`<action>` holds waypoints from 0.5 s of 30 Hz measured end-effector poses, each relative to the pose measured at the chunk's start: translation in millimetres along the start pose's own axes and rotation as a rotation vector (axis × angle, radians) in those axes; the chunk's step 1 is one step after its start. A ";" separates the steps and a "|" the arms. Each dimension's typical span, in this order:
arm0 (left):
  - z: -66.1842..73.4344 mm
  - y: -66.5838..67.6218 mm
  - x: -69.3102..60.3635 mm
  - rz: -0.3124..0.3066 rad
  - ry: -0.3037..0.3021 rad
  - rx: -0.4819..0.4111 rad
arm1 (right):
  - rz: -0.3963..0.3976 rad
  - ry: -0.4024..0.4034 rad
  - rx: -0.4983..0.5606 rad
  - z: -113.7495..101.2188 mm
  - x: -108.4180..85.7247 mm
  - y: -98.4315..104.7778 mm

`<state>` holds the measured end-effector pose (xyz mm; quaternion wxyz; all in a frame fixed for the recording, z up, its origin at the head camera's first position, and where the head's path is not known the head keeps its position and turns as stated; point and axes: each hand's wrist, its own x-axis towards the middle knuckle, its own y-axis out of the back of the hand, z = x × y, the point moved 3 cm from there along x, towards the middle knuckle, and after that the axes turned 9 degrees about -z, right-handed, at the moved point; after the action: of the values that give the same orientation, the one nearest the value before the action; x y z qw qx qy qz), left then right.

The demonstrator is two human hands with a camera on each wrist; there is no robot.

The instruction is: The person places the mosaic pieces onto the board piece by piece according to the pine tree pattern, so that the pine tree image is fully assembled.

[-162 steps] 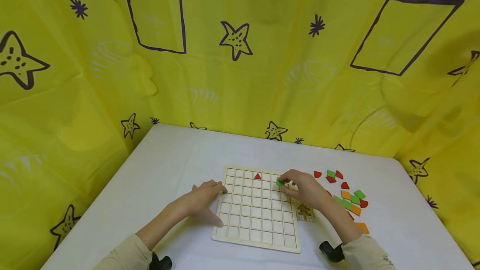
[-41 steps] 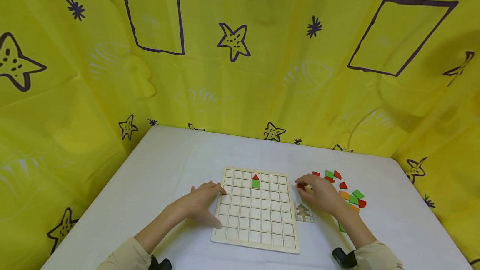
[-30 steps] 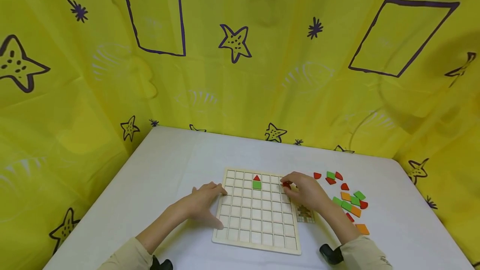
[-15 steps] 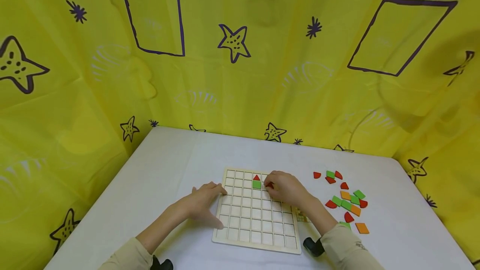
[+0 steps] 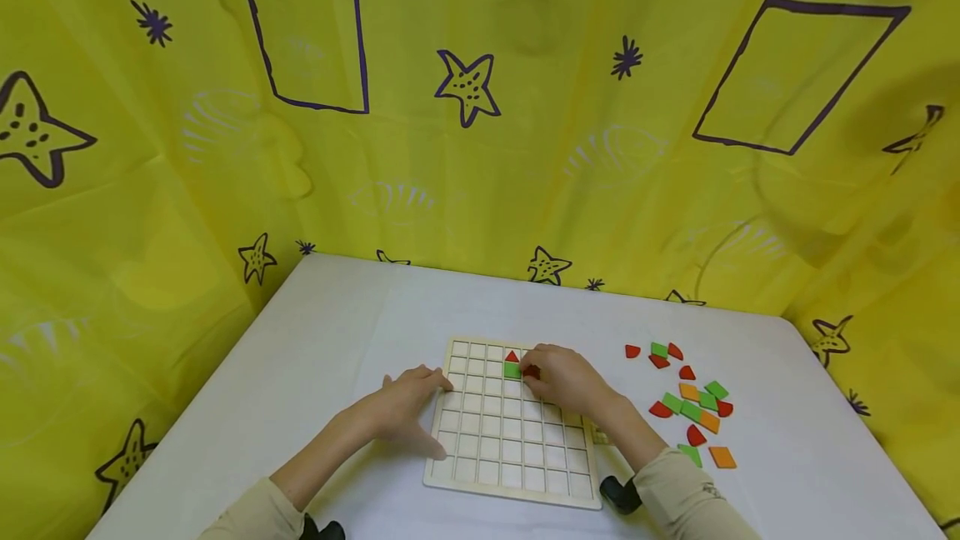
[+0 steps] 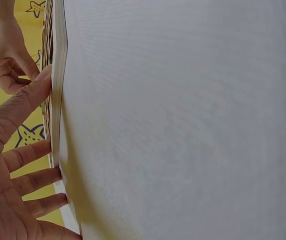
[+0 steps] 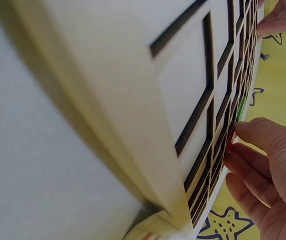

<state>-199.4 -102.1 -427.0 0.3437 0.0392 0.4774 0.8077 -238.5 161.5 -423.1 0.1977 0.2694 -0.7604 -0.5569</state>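
A pale wooden grid board (image 5: 491, 423) lies on the white table. In its top row sits a red triangle tile (image 5: 512, 356), with a green square tile (image 5: 512, 370) directly below it. My right hand (image 5: 567, 378) is over the board, pinching a small red tile (image 7: 229, 141) between thumb and fingers just right of the green square. Fingers hide most of that tile, so its shape cannot be told. My left hand (image 5: 408, 408), fingers spread, rests along the board's left edge; in the left wrist view its thumb (image 6: 40, 85) touches the rim.
Loose red, green and orange tiles (image 5: 691, 411) lie scattered right of the board. A small picture card (image 5: 600, 435) shows partly beneath the right forearm. A yellow curtain (image 5: 480, 182) with printed stars surrounds the table's back and sides.
The green tile, earlier in my right hand, now lies below the red triangle. My right hand went right, then came back leftward over the board with a red tile. My left hand stayed put.
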 end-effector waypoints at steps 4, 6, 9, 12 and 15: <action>0.6 -0.3 -0.8 -0.001 0.006 -0.008 | 0.006 -0.051 0.016 2.9 -6.4 1.5; 1.2 -0.1 -1.1 0.000 0.004 -0.010 | 0.016 -0.077 0.024 5.6 -11.6 2.7; 1.6 0.2 -1.4 0.001 0.003 -0.008 | 0.030 -0.118 0.036 10.6 -20.8 5.3; 1.6 0.4 -1.7 0.003 -0.004 -0.006 | 0.039 -0.161 0.042 17.7 -30.4 7.6; 1.1 0.4 -1.9 0.005 -0.011 -0.006 | 0.052 -0.180 0.036 26.1 -41.2 10.5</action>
<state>-197.7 -102.5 -425.6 0.3445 0.0437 0.4731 0.8097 -224.2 209.3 -421.0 0.1383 0.2019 -0.7916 -0.5599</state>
